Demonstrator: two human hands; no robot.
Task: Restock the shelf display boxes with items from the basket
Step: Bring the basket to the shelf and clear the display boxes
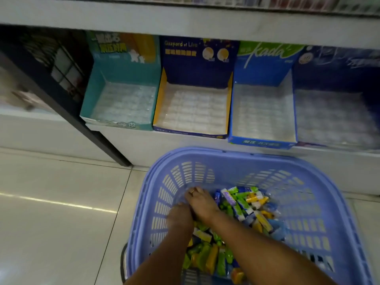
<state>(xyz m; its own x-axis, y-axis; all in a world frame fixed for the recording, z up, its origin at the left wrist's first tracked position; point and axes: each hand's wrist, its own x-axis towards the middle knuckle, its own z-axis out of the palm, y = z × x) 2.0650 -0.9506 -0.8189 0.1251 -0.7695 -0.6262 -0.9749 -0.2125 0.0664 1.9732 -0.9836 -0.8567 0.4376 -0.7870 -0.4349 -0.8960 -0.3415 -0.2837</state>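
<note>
Gathering stock: left hand (pixel 179 217) and right hand (pixel 202 204) delve side by side among small colourful wrapped packets (pixel 242 202) in the near lilac slotted plastic basket (pixel 226 153); whether either grip holds anything I cannot tell. Next, a matching handful must rise to the empty cardboard display boxes (pixel 197 77) on the far shelf.

The light is dim and bluish. A bright streak of glare crosses the glossy floor (pixel 61 202) at left. The upper shelf (pixel 185 19) shadows the display boxes (pixel 193 64) at their backs. Blur softens the far left and right edges, and the wide lens bends lines near the borders.
</note>
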